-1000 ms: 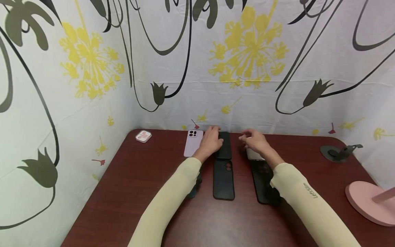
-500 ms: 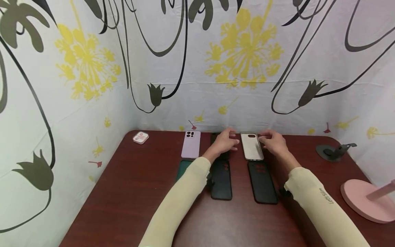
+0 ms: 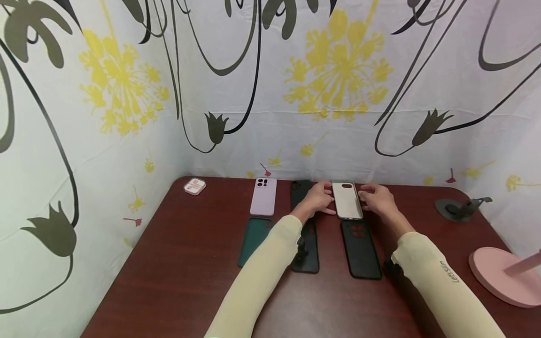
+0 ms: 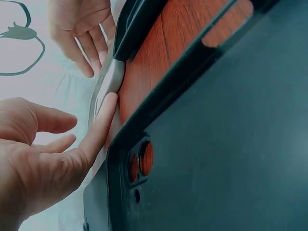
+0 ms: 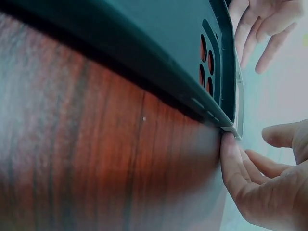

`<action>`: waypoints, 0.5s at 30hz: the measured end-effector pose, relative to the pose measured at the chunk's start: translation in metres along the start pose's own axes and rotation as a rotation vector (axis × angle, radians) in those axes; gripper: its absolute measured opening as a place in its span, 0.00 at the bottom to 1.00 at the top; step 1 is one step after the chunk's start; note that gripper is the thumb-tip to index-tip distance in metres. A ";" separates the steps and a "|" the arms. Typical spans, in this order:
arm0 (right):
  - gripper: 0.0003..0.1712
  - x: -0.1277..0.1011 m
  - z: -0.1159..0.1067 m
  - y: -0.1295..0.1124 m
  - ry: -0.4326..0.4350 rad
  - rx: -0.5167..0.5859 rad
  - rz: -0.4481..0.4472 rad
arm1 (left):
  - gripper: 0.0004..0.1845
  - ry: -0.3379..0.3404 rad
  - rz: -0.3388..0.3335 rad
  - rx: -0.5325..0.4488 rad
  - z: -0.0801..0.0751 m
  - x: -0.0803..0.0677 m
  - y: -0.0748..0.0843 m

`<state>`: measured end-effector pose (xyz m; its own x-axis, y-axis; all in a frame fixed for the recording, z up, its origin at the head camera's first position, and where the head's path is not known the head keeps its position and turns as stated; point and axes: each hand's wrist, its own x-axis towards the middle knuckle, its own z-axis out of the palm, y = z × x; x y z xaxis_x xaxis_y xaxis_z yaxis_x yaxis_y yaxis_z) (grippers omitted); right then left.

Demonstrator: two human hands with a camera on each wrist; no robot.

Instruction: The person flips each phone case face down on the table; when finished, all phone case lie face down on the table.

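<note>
A whitish phone case (image 3: 347, 201) lies flat at the far edge of the table, between my two hands. My left hand (image 3: 318, 198) is at its left side; in the left wrist view an extended finger (image 4: 102, 122) of it touches the pale case's edge (image 4: 113, 77). On the right side, my right hand (image 3: 378, 201) is close against the case, and in the right wrist view a fingertip (image 5: 229, 139) meets its corner. Both thumbs are away from the case. A black phone case (image 3: 301, 192) lies partly under my left hand.
Nearer me are a black case (image 3: 360, 251), another black case (image 3: 310, 258) and a green case (image 3: 255, 241). A lilac case (image 3: 263, 197) and a small white square item (image 3: 195, 186) sit left. A dark stand (image 3: 454, 210) and pink round base (image 3: 503, 277) stand right.
My left hand has moved right, from the far black case to the whitish case's left side. My right hand has shifted from above the whitish case to its right side, uncovering it.
</note>
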<state>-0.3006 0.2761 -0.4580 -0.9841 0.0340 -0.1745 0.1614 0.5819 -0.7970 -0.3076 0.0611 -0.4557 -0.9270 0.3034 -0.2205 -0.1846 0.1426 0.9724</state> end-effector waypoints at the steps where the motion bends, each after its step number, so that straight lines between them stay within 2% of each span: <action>1: 0.31 0.000 0.001 0.001 -0.002 0.002 0.001 | 0.36 -0.004 -0.005 -0.005 0.000 0.001 -0.001; 10: 0.30 -0.002 0.003 0.002 -0.034 0.013 -0.001 | 0.35 -0.066 -0.016 0.035 -0.002 0.004 -0.002; 15: 0.30 -0.003 -0.001 0.000 -0.073 0.040 0.009 | 0.34 -0.086 -0.045 0.035 -0.001 0.006 0.000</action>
<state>-0.2981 0.2766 -0.4571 -0.9747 -0.0213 -0.2225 0.1745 0.5493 -0.8172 -0.3134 0.0616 -0.4564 -0.8864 0.3755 -0.2708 -0.2123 0.1901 0.9585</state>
